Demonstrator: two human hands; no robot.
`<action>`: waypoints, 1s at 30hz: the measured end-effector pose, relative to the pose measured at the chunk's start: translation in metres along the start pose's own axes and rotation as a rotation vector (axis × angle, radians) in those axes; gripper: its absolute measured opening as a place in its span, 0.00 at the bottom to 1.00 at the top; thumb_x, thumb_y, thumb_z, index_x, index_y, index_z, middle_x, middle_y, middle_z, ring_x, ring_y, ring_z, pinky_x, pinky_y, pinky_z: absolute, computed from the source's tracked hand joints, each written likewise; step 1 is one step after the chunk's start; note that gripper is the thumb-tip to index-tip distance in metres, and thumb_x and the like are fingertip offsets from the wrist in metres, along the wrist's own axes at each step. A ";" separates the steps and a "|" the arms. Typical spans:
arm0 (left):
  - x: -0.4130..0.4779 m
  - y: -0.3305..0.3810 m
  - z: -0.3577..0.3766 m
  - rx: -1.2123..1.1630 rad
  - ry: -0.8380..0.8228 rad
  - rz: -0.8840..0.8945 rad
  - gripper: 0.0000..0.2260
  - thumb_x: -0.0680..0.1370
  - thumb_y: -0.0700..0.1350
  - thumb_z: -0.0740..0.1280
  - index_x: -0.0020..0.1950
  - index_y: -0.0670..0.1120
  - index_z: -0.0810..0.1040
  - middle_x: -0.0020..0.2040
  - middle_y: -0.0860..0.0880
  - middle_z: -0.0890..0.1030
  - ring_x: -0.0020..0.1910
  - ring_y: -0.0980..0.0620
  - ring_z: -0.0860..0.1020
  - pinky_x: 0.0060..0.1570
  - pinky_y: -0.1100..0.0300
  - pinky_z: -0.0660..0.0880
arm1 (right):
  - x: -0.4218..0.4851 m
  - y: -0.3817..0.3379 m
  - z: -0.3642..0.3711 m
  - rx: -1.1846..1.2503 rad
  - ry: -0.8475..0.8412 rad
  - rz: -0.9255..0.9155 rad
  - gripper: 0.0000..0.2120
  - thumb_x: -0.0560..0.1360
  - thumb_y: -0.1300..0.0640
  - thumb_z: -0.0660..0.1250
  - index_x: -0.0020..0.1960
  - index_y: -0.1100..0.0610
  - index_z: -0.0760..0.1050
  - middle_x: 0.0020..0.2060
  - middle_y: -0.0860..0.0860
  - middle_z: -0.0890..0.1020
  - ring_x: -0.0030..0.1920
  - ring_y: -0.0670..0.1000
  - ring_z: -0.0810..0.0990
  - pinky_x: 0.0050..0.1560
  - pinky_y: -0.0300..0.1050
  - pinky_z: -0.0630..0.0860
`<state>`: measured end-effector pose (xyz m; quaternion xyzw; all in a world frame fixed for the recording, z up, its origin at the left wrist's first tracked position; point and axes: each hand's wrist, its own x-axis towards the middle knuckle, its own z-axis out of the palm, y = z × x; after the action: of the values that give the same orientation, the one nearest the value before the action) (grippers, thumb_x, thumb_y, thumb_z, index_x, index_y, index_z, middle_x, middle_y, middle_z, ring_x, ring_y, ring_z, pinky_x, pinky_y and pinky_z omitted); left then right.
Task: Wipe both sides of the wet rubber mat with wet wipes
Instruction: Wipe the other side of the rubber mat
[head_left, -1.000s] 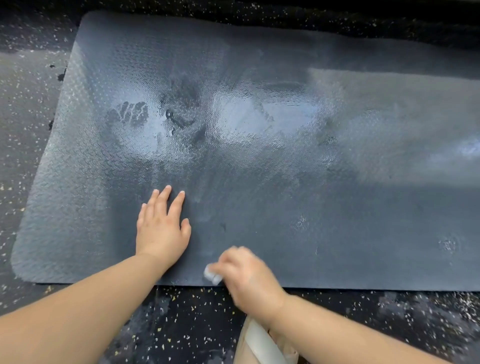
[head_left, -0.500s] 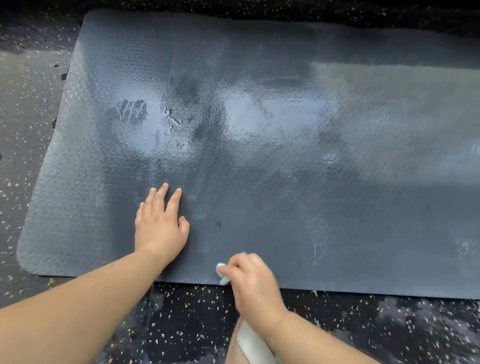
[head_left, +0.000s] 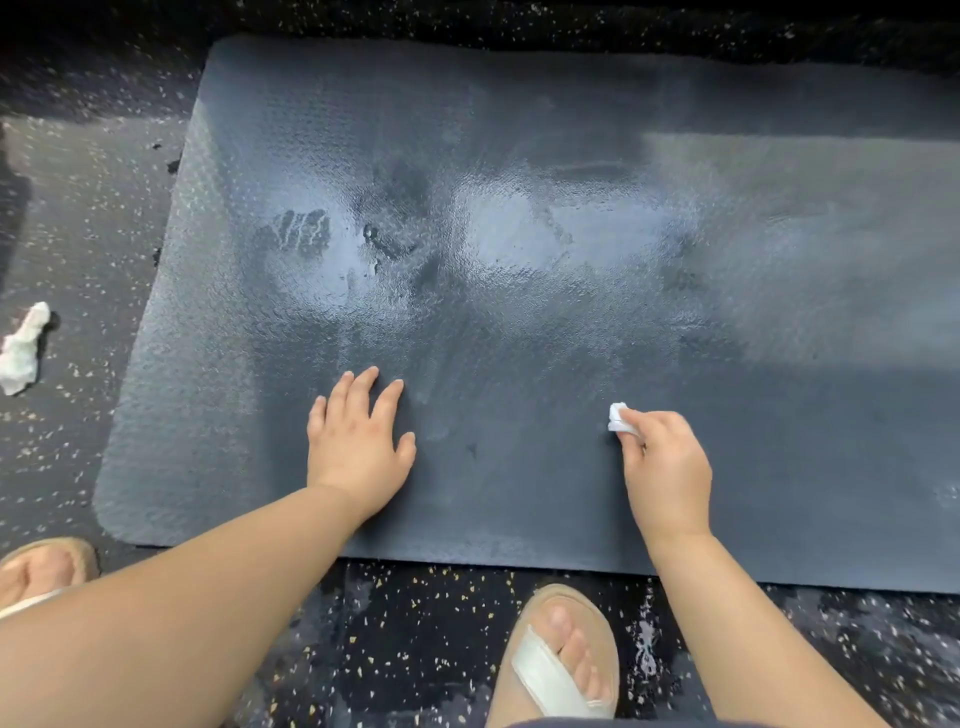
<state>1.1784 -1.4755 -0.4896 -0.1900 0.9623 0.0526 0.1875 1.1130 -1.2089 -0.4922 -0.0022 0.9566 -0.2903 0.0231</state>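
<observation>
A dark grey rubber mat (head_left: 545, 291) lies flat on the speckled floor, glossy with wet patches and a handprint mark near its middle left. My left hand (head_left: 356, 441) rests flat on the mat near its front edge, fingers straight and spread. My right hand (head_left: 665, 462) is further right on the mat and pinches a small crumpled white wet wipe (head_left: 619, 419) against the surface.
A used crumpled white wipe (head_left: 23, 348) lies on the black speckled floor (head_left: 415, 623) left of the mat. My two sandalled feet (head_left: 563, 654) stand on the wet floor just in front of the mat's front edge.
My right hand has moved with the wipe from the mat's front edge to a spot further in and to the right. My left hand stays pressed in place. The camera view shifted, showing my feet.
</observation>
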 end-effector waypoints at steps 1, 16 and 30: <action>0.002 -0.007 0.000 0.033 -0.001 0.049 0.28 0.79 0.57 0.56 0.77 0.54 0.53 0.78 0.49 0.49 0.76 0.48 0.46 0.73 0.48 0.44 | -0.009 -0.011 0.005 -0.006 -0.003 0.030 0.08 0.73 0.66 0.68 0.50 0.59 0.82 0.42 0.57 0.80 0.43 0.60 0.78 0.45 0.49 0.74; 0.066 -0.102 -0.033 -0.030 -0.134 0.325 0.26 0.78 0.57 0.57 0.76 0.55 0.55 0.77 0.49 0.50 0.76 0.47 0.45 0.73 0.46 0.46 | -0.026 -0.123 0.011 0.208 -0.128 0.543 0.08 0.77 0.53 0.64 0.51 0.55 0.79 0.32 0.50 0.80 0.37 0.41 0.78 0.45 0.33 0.74; 0.067 -0.107 -0.035 -0.190 -0.186 0.343 0.25 0.79 0.52 0.57 0.76 0.53 0.57 0.78 0.51 0.49 0.76 0.49 0.43 0.73 0.49 0.42 | -0.040 -0.178 0.033 0.496 -0.078 0.630 0.19 0.77 0.56 0.63 0.42 0.73 0.76 0.29 0.58 0.81 0.32 0.48 0.79 0.45 0.44 0.79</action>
<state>1.1504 -1.6039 -0.4857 -0.0345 0.9498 0.1915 0.2449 1.1532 -1.3749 -0.4188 0.2856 0.8097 -0.4911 0.1470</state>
